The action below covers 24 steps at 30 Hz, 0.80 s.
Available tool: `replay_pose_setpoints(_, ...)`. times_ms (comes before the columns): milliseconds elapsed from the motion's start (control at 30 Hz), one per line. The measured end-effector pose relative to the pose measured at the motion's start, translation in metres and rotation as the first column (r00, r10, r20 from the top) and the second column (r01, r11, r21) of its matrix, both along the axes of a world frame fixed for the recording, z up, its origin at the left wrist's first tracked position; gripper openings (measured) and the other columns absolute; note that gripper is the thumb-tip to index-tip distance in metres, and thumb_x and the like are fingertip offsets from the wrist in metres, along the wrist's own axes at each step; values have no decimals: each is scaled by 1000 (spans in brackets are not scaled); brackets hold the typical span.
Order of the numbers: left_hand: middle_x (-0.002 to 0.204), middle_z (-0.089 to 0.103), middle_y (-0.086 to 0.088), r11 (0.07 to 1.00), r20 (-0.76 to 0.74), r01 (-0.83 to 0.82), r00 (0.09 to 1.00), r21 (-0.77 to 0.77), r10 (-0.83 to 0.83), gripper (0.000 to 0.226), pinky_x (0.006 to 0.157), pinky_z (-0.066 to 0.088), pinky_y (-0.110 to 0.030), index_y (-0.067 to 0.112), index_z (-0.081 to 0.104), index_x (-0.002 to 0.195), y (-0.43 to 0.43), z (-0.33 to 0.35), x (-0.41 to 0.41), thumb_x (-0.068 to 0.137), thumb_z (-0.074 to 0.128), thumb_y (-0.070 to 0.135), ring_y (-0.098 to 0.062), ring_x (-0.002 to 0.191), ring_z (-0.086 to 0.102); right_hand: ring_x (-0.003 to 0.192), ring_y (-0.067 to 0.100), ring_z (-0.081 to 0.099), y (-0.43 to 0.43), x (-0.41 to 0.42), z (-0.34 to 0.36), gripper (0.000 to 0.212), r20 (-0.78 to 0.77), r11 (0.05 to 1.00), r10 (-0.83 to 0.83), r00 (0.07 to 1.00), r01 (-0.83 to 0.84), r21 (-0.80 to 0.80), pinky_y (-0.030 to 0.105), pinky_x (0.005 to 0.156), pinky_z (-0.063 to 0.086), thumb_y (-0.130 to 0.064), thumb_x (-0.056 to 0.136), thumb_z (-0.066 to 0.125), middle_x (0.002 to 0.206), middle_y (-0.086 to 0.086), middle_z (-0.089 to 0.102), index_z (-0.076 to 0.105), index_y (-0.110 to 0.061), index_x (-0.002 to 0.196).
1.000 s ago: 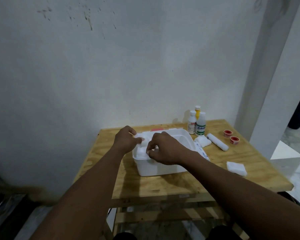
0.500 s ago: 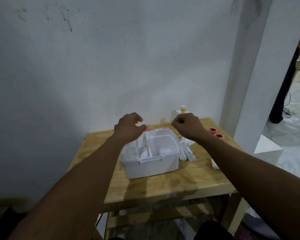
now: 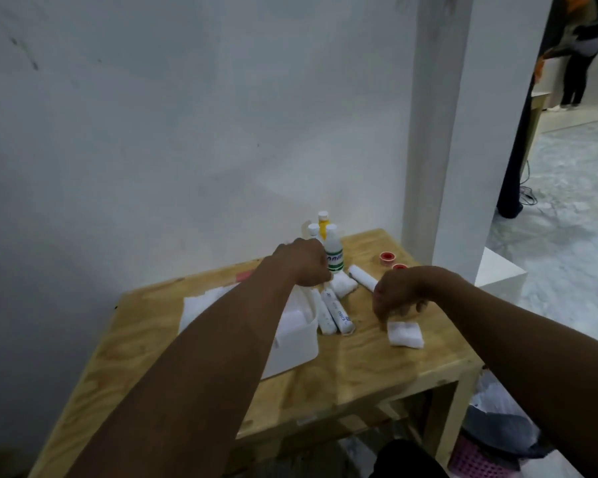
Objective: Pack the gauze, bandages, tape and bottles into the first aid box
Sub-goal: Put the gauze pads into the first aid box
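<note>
Head view: right grip (image 3: 399, 291) empty over gauze pad (image 3: 405, 334), 3 o'clock of box (image 3: 297, 343); pinch its edge; left grip (image 3: 302, 265) unclear.

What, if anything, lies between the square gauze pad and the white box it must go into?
Nothing visible separates the right hand from the gauze pad just under it. Two wrapped bandage rolls lie side by side on the table between the pad and the first aid box, beside its right wall.
</note>
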<state>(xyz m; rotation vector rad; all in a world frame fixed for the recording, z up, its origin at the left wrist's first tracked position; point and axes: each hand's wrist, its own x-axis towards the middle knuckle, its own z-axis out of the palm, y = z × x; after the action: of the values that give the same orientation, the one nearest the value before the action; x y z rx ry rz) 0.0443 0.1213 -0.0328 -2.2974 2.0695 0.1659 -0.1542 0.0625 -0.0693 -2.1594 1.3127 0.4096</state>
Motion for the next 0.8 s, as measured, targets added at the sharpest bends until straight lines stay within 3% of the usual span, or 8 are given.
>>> replay_pose_setpoints(67,120,65,-6,997,58,18,998,81,-22,43,87,50,-37,16,63,123,-16,-10,-10,91,64,45,-26,107,63,102,23,65,-3,-8,-2,49,-106,998,45,993,-40,54,31,70,58,-34,73,81,116,6,66,66,-15,116)
replay_pose_setpoints(100,119,66,-7,993,80,26,996,112,-36,42,90,53,-39,14,63,121,-23,-15,-13,92,64,44,-26,107,64,105,25,64,-4,-10,-6,53,-136,997,62,989,-55,54,30,67,57,-33,74,82,119,7,64,64,-13,120)
replay_pose_setpoints(200,94,66,-6,985,132,39,989,168,-62,27,91,55,-42,14,55,84,-39,-29,-22,94,63,37,-27,94,65,99,28,64,-11,-12,-21,57,-163,997,70,984,-66,32,30,61,54,-29,77,81,113,10,62,60,-3,124)
replay_pose_setpoints(300,76,52,0,981,164,14,985,194,-47,34,96,52,-50,19,43,70,-46,-37,-29,93,65,32,-27,86,59,101,30,68,-17,-12,-31,57,-135,995,95,986,-94,13,40,88,58,-33,79,78,107,13,66,62,3,122)
replay_pose_setpoints(367,77,50,0,982,191,-22,982,189,-15,33,97,50,-52,17,44,73,-47,-41,-31,92,68,30,-27,90,59,102,31,69,-19,-14,-34,54,-88,996,87,992,-86,18,42,92,57,-32,81,75,107,13,67,62,3,121)
replay_pose_setpoints(533,94,54,0,989,179,-80,982,126,57,24,98,40,-52,21,49,96,-44,-47,-36,88,70,28,-25,104,60,94,32,70,-15,-25,-27,29,68,999,35,997,-32,-42,37,81,57,-26,86,69,106,13,72,69,-3,103)
replay_pose_setpoints(667,83,51,2,984,129,-115,987,135,98,24,100,40,-54,20,49,83,-47,-52,-38,86,71,28,-26,102,60,73,22,62,-14,-35,-25,18,234,998,-66,970,70,-8,24,48,50,-20,88,67,111,12,64,68,-11,103)
replay_pose_setpoints(800,84,54,3,978,-36,-152,987,143,159,21,105,33,-57,22,48,80,-47,-49,-38,88,61,37,-24,95,56,62,19,54,-9,-44,-23,15,347,982,-187,919,174,68,24,43,46,-19,90,67,98,7,56,66,-14,104)
